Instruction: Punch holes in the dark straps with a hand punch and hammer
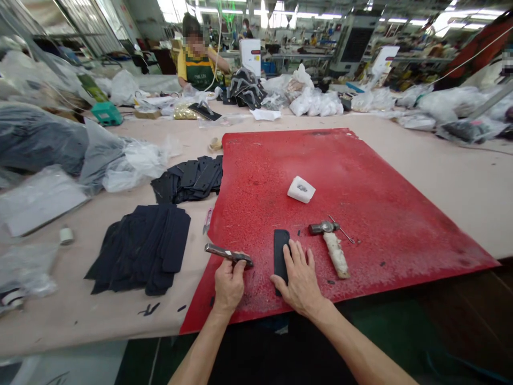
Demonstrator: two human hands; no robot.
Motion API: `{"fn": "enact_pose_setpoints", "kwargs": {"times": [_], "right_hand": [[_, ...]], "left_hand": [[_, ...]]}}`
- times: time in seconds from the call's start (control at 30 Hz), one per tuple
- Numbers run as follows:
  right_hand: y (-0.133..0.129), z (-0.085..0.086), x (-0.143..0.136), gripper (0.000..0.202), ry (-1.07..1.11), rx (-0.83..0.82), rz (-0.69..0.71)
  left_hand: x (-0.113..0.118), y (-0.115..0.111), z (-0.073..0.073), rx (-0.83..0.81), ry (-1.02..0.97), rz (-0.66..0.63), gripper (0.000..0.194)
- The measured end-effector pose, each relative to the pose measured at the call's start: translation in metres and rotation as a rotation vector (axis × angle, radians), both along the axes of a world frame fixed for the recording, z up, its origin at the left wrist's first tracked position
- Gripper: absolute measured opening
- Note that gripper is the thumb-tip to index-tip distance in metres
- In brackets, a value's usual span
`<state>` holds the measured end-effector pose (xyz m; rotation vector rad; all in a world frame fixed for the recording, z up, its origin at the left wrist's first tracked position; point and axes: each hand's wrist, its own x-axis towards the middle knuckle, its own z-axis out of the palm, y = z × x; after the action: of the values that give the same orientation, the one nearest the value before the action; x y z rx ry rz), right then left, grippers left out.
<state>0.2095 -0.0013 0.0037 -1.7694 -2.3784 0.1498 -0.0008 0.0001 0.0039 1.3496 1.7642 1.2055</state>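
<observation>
Left hand (227, 282), fingers closed around a metal tool (228, 254); right hand (300, 278), fingers open and flat, pins the black strip (280, 247) to the red mat (360, 176). Strip probably thin, light, pliable; best held at its edges.

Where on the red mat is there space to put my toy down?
The red mat is bare across its far and right parts, beyond the white block and right of the hammer. It is crowded near the front edge: the left hand grips a metal tool, and the right hand presses a black strip beside the hammer.
</observation>
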Motion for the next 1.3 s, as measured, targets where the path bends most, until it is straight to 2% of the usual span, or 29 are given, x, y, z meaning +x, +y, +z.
{"fn": "enact_pose_setpoints", "kwargs": {"times": [0.17,0.33,0.5,0.63,1.0,1.3], "right_hand": [[-0.008,0.002,-0.002,0.078,0.029,-0.007,0.04],[-0.007,0.005,0.001,0.077,0.083,-0.032,0.068],[-0.005,0.007,0.004,0.078,0.131,-0.042,0.072],[-0.004,0.008,0.004,0.079,0.168,-0.052,0.065],[-0.002,0.007,0.007,0.077,0.217,-0.066,0.049],[-0.001,0.008,0.008,0.076,0.254,-0.08,0.043]], "left_hand": [[0.005,0.009,0.011,0.028,-0.05,-0.102,0.021],[0.027,0.036,0.024,0.09,-0.068,-0.243,0.02],[0.048,0.062,0.017,0.087,-0.111,-0.296,0.02],[0.057,0.072,0.012,0.072,-0.057,-0.317,0.02],[0.058,0.078,0.002,0.087,0.056,-0.324,0.019],[0.061,0.079,0.001,0.101,0.108,-0.346,0.018]]}}
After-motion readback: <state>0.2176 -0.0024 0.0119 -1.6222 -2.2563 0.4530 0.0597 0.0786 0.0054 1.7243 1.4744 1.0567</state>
